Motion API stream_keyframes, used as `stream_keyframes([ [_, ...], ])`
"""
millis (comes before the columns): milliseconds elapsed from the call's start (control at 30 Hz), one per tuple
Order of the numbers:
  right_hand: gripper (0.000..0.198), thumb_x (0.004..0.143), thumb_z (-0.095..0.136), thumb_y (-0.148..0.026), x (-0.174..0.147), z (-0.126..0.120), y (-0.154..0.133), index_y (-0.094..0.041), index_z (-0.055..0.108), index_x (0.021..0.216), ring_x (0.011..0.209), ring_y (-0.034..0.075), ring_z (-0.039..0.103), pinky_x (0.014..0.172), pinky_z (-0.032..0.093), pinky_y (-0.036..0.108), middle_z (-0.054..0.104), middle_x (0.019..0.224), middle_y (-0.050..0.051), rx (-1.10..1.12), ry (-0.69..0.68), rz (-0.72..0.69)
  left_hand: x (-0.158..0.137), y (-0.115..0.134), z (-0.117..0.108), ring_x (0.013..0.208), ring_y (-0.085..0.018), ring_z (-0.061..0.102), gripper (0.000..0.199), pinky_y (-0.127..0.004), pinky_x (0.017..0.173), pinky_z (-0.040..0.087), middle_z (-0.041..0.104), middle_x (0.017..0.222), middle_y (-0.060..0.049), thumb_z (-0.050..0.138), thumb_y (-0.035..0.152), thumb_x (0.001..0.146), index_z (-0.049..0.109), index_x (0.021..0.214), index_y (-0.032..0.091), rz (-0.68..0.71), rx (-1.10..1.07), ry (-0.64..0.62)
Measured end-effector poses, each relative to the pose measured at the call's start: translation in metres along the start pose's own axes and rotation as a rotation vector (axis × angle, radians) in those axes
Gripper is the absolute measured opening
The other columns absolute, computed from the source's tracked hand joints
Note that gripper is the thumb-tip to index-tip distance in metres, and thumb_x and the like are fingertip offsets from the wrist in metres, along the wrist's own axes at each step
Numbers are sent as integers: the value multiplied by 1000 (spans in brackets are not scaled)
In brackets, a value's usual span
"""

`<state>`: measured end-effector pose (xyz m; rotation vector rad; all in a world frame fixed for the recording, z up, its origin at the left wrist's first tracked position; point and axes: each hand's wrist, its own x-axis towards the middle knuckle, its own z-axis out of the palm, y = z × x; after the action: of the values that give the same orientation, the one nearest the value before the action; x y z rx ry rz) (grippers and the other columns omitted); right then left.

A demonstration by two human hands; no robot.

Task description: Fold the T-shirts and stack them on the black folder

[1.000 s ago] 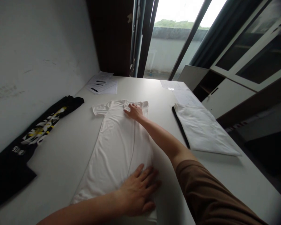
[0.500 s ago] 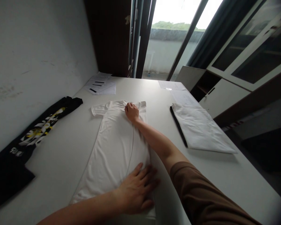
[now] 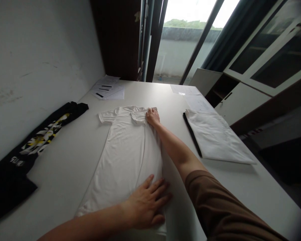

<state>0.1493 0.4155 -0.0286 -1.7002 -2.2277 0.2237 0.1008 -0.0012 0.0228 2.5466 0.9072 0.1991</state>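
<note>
A white T-shirt (image 3: 122,150) lies on the white table, its right side folded lengthwise over the body. One short sleeve sticks out to the left at the far end, and the other sleeve (image 3: 138,117) lies folded across the top. Near the close end, my left hand (image 3: 147,202) rests flat on the folded side with fingers spread. My right hand (image 3: 153,116) is at the far right corner by the shoulder fold, its fingers bent and closed on the cloth.
To the left, a black garment (image 3: 22,164) with a yellow and white print lies along the wall. A folded white garment (image 3: 215,137) with a black edge sits at right. Paper sheets (image 3: 109,88) lie at the far left corner, and more sheets (image 3: 190,95) at the far right.
My right hand has moved right along the top of the T-shirt to the shoulder corner, uncovering the folded sleeve. My left hand has stayed nearly in place.
</note>
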Motion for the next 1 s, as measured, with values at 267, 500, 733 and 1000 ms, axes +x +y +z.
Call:
stream_keyframes([
  [267,70,102,35,-58,11,2,12,-17,38,159,157,33,15,123,18,54,23,169,19,-62,-117,-10,-33,-33,-33,157,-32,20,67,-55,127,12,26,170,-10,52,50,101,33,161,26,-245,126,127],
  [500,57,104,36,-49,7,-2,-51,-13,58,142,148,36,32,120,23,58,42,157,22,-15,17,-32,-148,-91,-53,136,-31,48,51,-50,117,36,53,148,-16,50,37,101,51,148,18,-831,333,361],
  [733,40,105,40,-42,-25,25,-196,-26,63,134,121,24,60,105,44,34,65,134,7,274,-138,-560,-181,-59,-41,104,-27,57,29,-41,95,47,61,109,-9,53,44,100,63,109,19,-978,302,380],
  [1000,48,99,50,-51,-52,60,-295,-20,58,134,137,37,42,112,30,60,53,144,20,114,-90,-250,-176,-44,-33,92,-24,59,24,-36,83,45,60,95,-5,53,39,100,57,85,21,-1035,187,320],
])
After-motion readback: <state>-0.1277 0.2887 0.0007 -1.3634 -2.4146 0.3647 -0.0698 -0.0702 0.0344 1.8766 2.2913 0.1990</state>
